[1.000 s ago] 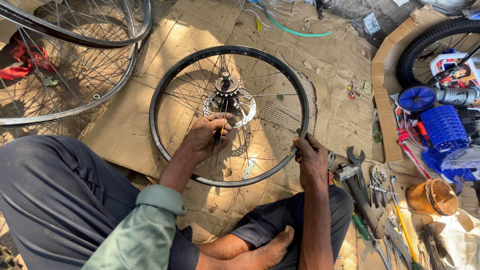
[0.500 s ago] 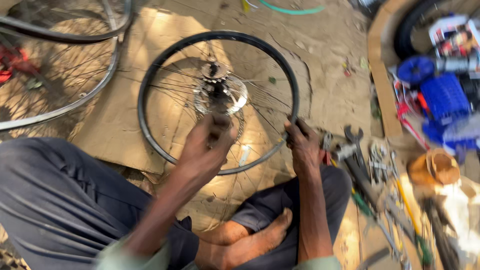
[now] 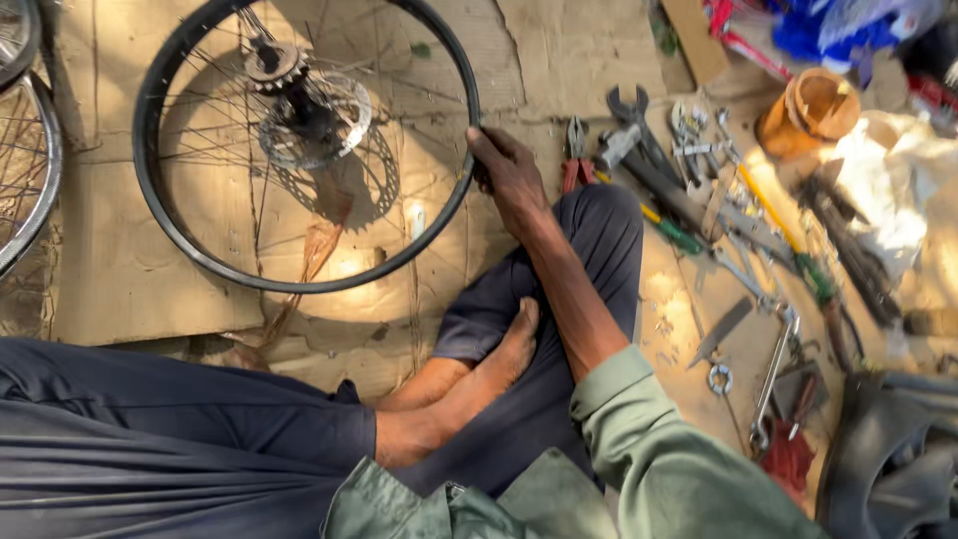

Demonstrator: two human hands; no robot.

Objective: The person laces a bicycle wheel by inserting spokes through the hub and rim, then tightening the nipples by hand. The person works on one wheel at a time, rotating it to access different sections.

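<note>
Black bicycle wheel rim point(image 3: 160, 215) flat on cardboard point(image 3: 110, 279), gripped at its near-right edge by right hand point(image 3: 507, 172) to steady it; left hand out of view.

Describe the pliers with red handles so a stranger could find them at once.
Start at the black bicycle wheel lying on cardboard, and follow its rim to the right hand gripping it. Just right of that hand, by the dark trouser knee, lie the pliers, the only tool there with red handles; its neighbours are bare grey metal.
</note>
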